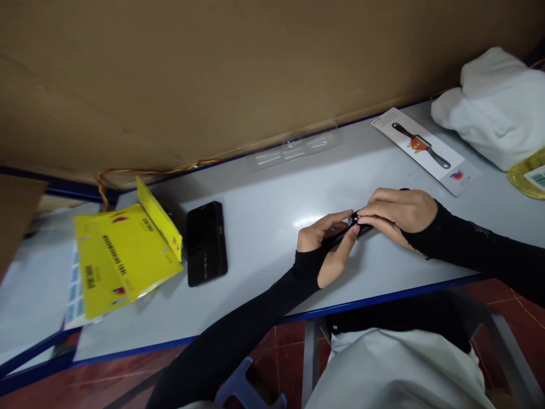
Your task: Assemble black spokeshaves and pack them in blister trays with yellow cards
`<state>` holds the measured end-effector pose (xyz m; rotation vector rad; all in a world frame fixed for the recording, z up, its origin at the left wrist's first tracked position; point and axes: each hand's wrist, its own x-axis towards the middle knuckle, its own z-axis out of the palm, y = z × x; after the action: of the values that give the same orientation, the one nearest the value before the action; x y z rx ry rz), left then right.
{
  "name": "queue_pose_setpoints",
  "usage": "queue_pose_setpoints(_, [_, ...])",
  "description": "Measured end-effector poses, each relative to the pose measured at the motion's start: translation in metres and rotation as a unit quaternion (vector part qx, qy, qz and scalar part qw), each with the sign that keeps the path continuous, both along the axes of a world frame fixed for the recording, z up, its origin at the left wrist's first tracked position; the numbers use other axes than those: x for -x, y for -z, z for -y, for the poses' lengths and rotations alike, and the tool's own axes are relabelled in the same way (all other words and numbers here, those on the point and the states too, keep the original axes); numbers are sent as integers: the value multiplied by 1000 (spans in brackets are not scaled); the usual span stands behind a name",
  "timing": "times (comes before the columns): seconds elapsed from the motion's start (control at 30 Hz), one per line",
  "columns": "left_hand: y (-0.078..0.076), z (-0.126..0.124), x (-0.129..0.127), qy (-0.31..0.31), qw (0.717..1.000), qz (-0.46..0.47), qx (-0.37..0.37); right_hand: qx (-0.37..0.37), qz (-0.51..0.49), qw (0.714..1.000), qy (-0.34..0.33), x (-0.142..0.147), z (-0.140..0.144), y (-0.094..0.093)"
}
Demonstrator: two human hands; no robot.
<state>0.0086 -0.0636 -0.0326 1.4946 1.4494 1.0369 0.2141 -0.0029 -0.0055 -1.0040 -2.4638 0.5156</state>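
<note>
Above the front part of the table, both hands are closed on a black spokeshave (364, 229), a two-handled tool like the one printed on the nearby card. My left hand (332, 255) grips its left side, with thumb and fingertips at the middle. From the right, my right hand (398, 213) wraps over the other handle, and its fingertips meet the same middle part. Most of the tool is covered by the fingers. Behind the right hand lies the white backing card (428, 150) with the spokeshave picture.
A clear plastic blister shell (293, 150) lies along the back edge by the brown board. To the left are a black phone (207, 243) and yellow printed packaging (123, 255). White cloth-like material (498, 108) and a yellow labelled packet (530, 176) sit at the right.
</note>
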Motion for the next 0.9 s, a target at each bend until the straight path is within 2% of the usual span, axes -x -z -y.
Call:
queue_pose_setpoints(0.23, [-1,1,-3,-23,1000,-13,4,17,-4,1000,14,2,1,3])
queue_pose_setpoints(0.47, [2,1,-6,-33,999,-8,-35,57,-43,997,24,4,0,5])
queue_pose_setpoints(0.57, [2,1,-6,-32,999,9,-40,110,-87,989,47,4,-1,-3])
queue_pose_setpoints(0.73, [-2,1,-6,-30,999,15,-33,197,-189,952,141,-2,0,-27])
queue_pose_setpoints(0.8, [-3,1,-5,-32,999,9,-33,192,-191,950,152,-5,2,-31])
queue_pose_setpoints(0.9, [-4,0,-5,-29,999,10,-39,142,-165,966,137,-5,4,-28])
